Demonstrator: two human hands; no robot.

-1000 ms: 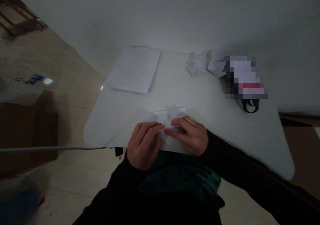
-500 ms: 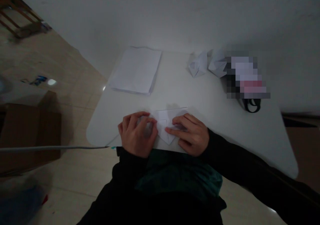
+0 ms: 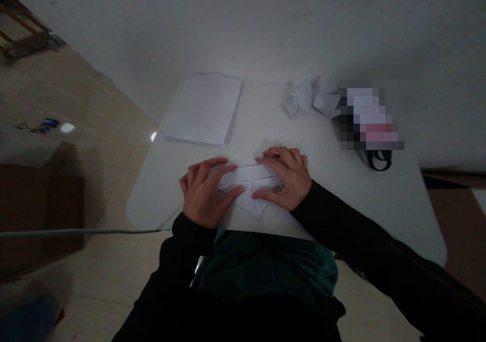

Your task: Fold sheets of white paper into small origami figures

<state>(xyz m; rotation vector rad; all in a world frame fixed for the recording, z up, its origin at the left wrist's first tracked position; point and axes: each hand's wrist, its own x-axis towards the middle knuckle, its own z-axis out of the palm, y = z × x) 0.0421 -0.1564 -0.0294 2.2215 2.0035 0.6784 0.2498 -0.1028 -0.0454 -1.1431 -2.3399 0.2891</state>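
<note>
A folded white sheet of paper [image 3: 250, 186] lies on the white table [image 3: 341, 190] near its front edge, with a triangular point facing me and a horizontal folded band across it. My left hand [image 3: 203, 192] holds its left end, with the thumb lying on top. My right hand [image 3: 283, 177] holds its right end, with the fingers curled over the far edge and the thumb on the fold. Parts of the sheet are hidden under both hands.
A stack of white paper [image 3: 203, 110] lies at the far left of the table. Two folded paper shapes [image 3: 298, 100] [image 3: 326, 98] sit at the far edge beside a pixelated object [image 3: 370, 119] and a black looped item [image 3: 379, 160]. A cable [image 3: 76, 233] and a cardboard box [image 3: 38, 205] are left of the table.
My hands have moved from the lower sides of the sheet up onto its ends. The right hand has slid farther away from me, and the paper now shows a horizontal folded band.
</note>
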